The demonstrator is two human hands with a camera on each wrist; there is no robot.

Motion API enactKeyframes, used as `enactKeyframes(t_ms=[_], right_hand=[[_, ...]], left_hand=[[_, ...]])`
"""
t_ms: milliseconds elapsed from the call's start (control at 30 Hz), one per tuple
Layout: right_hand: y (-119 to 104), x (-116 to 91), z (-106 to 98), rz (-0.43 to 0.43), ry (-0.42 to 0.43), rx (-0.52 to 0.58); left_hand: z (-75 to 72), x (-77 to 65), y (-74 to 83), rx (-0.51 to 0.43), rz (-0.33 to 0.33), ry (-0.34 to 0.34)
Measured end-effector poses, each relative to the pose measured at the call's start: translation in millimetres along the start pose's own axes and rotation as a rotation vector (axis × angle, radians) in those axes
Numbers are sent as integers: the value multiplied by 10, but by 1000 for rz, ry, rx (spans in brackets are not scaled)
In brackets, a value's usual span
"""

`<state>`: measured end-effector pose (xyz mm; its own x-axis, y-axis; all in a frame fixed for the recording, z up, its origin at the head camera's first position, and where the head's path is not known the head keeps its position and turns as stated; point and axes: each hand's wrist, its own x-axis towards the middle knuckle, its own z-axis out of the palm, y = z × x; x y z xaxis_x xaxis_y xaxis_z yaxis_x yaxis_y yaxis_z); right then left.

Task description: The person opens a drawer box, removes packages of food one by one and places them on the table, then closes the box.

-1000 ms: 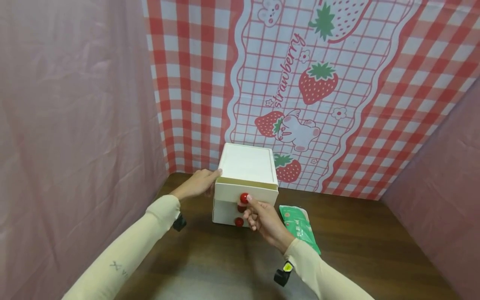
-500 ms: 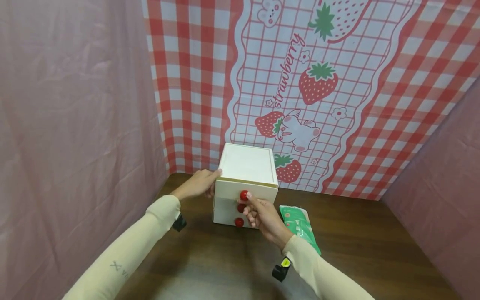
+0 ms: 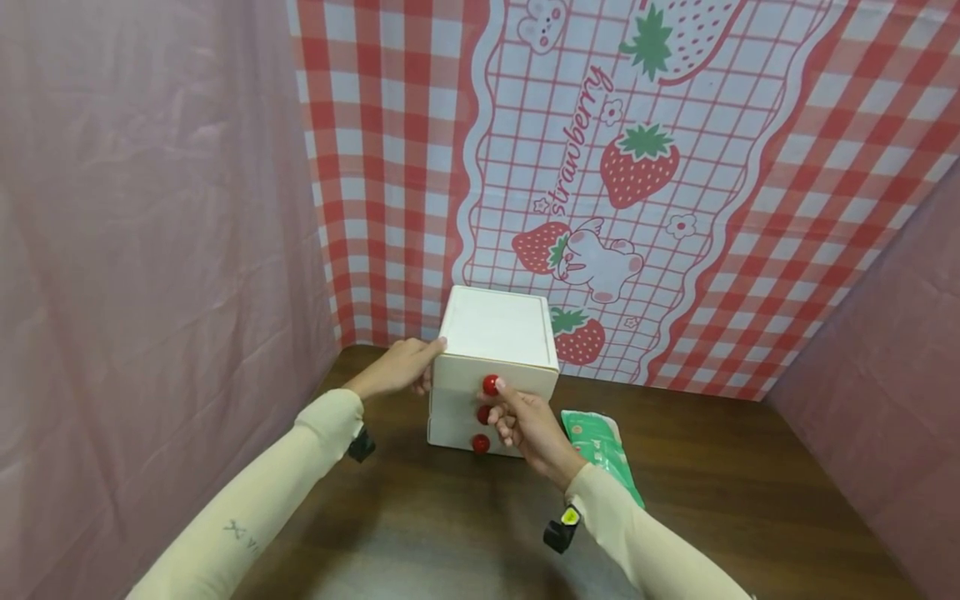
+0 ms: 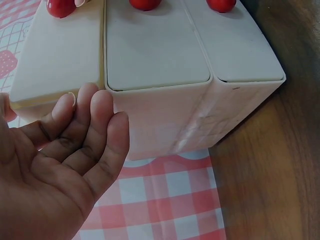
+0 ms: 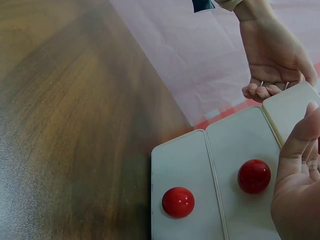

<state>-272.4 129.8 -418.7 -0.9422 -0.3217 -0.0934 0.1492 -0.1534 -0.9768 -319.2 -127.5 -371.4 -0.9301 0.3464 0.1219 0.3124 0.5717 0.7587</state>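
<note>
A small white drawer box point(image 3: 497, 325) with three stacked drawers stands on the table, each drawer front bearing a round red knob. My right hand point(image 3: 534, 429) pinches the top knob point(image 3: 491, 384) between thumb and index finger, the other fingers curled below it near the middle knob point(image 5: 254, 176). The top drawer point(image 4: 62, 55) sits almost flush, a thin line showing along its upper edge. My left hand point(image 3: 399, 367) steadies the box at its left side, thumb on the top edge. In the left wrist view its fingers point(image 4: 102, 112) are loosely bent beside the side wall.
A green and white packet point(image 3: 600, 454) lies on the brown wooden table point(image 3: 720, 475) just right of the box. Behind stands a red checked strawberry cloth point(image 3: 637, 167). Pink curtains point(image 3: 165, 250) hang at both sides.
The top drawer has slid inward, narrowing the gap at its upper edge to a thin line. My right hand has moved slightly forward with the knob; the left hand has stayed in place.
</note>
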Motion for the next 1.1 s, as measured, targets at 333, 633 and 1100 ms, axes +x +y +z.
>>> enactKeyframes(t_ms=[333,633,1100], right_hand=[[2,29,-6,-12,13,0],[7,53,-11,-30,1,1],[-2,47,-2,-7,5,14]], left_hand=[[9,-10,6,-30,-7,-14],[-2,-7,-6,-30,-8,-15],[4,-13,18,-26,-26,1]])
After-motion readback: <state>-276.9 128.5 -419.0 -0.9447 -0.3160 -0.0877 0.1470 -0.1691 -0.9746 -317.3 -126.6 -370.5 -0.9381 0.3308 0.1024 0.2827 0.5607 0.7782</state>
